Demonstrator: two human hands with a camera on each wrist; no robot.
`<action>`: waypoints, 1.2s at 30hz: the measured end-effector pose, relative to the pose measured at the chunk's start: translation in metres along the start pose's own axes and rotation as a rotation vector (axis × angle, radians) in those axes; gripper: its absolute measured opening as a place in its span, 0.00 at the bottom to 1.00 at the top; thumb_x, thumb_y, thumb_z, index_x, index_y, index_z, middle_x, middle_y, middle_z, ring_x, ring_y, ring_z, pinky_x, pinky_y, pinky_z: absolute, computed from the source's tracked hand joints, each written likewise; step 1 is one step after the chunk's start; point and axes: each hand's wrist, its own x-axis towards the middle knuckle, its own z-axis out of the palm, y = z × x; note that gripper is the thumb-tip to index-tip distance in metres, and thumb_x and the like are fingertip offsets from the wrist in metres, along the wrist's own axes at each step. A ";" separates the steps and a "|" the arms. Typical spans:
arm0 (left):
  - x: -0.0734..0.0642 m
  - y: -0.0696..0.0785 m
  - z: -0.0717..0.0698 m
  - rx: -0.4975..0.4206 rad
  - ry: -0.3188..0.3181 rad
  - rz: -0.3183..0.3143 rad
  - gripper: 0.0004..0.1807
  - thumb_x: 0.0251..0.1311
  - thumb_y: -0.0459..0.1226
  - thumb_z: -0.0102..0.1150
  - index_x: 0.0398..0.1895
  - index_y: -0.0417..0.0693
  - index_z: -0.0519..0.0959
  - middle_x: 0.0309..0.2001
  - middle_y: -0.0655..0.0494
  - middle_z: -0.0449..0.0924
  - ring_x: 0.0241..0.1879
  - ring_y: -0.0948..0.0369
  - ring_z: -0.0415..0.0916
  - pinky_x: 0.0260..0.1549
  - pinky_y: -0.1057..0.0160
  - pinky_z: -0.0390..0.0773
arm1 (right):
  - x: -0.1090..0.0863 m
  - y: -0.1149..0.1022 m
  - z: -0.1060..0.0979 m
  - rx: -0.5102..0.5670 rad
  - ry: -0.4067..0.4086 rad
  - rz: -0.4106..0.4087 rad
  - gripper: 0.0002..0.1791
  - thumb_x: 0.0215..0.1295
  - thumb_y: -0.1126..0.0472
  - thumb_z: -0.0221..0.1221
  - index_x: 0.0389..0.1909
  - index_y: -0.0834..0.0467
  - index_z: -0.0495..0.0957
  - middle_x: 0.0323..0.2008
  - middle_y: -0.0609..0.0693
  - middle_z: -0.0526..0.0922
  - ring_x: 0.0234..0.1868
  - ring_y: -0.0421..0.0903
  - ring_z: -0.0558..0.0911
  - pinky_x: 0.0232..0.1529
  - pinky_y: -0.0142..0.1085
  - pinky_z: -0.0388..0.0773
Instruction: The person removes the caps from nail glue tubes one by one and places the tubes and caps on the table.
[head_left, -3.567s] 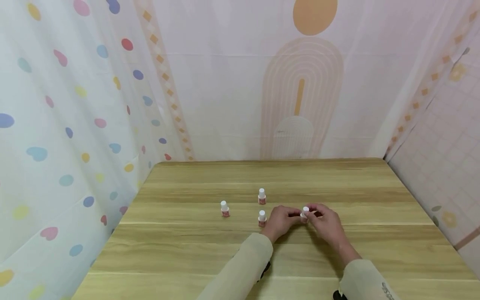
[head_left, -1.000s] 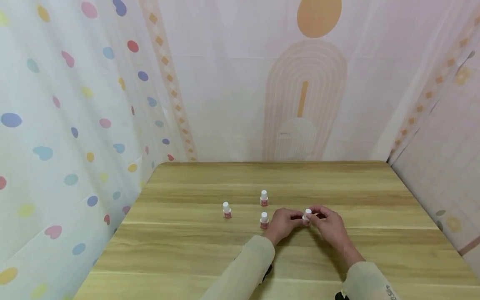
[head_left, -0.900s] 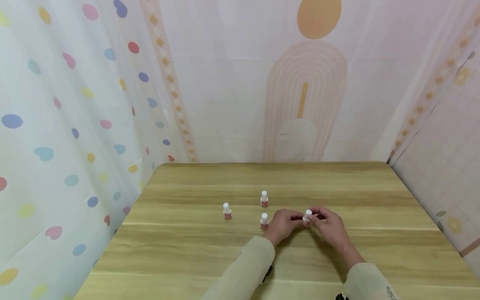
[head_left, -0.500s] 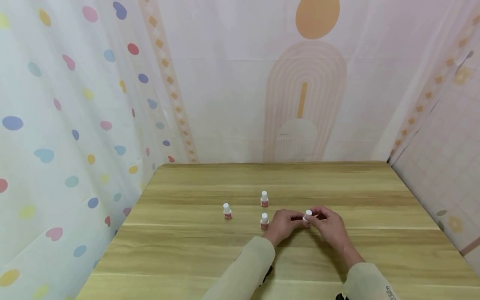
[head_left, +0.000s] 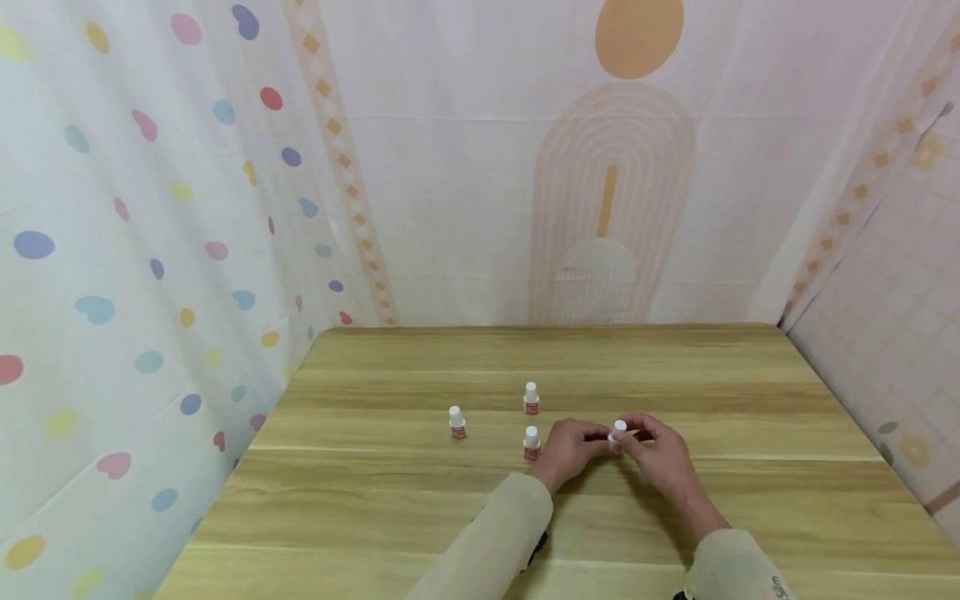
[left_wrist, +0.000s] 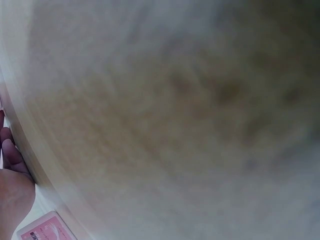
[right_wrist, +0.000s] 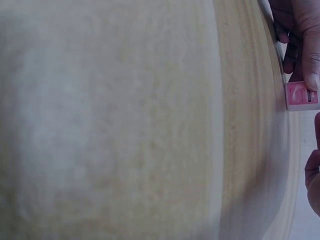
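Note:
A small white bottle with a pink label (head_left: 617, 439) stands upright between the two hands on the right half of the table. My left hand (head_left: 572, 450) pinches its body from the left. In the right wrist view, that hand's thumb lies across the pink label (right_wrist: 296, 95). From the right, my right hand (head_left: 660, 454) pinches at the white cap, thumb in front and forefinger curved behind. The cap is cut off at the edge of the right wrist view. In the left wrist view, only part of the left hand (left_wrist: 17, 197) shows.
Three matching capped bottles stand upright to the left: a left one (head_left: 457, 423), a back one (head_left: 531, 399) and a front one (head_left: 532, 443) right beside the left wrist. The wood-grain table (head_left: 360, 517) ends at a patterned curtain (head_left: 450, 208).
The right thumb has shifted slightly about the cap. Both hands stay at the same bottle, and the other bottles keep their places; the head view has drifted a little.

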 end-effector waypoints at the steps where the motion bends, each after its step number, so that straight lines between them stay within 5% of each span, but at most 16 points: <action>1: 0.000 0.000 0.000 0.001 -0.001 -0.002 0.09 0.60 0.42 0.69 0.40 0.49 0.90 0.40 0.63 0.87 0.42 0.73 0.78 0.45 0.72 0.75 | 0.000 0.000 0.000 0.003 0.005 0.012 0.16 0.67 0.55 0.65 0.50 0.61 0.81 0.47 0.54 0.81 0.46 0.49 0.77 0.37 0.35 0.74; 6: 0.000 0.002 -0.001 0.011 0.003 -0.006 0.10 0.59 0.42 0.70 0.41 0.49 0.90 0.41 0.62 0.87 0.43 0.72 0.79 0.46 0.71 0.75 | 0.001 0.001 -0.002 0.014 0.028 0.040 0.17 0.65 0.51 0.66 0.47 0.59 0.82 0.45 0.52 0.82 0.44 0.47 0.76 0.39 0.35 0.72; 25: 0.002 0.002 -0.002 0.051 -0.017 -0.004 0.10 0.61 0.42 0.68 0.42 0.49 0.89 0.41 0.61 0.87 0.43 0.71 0.79 0.46 0.71 0.75 | 0.001 -0.003 0.003 -0.003 0.010 -0.006 0.15 0.71 0.60 0.60 0.53 0.63 0.80 0.45 0.56 0.82 0.48 0.51 0.76 0.44 0.37 0.73; 36: -0.001 0.004 -0.003 0.038 -0.012 -0.017 0.11 0.62 0.43 0.67 0.44 0.51 0.89 0.42 0.62 0.87 0.44 0.72 0.78 0.46 0.71 0.75 | -0.001 -0.004 0.003 0.024 0.029 0.035 0.16 0.68 0.54 0.64 0.48 0.62 0.81 0.44 0.54 0.82 0.45 0.49 0.76 0.38 0.34 0.73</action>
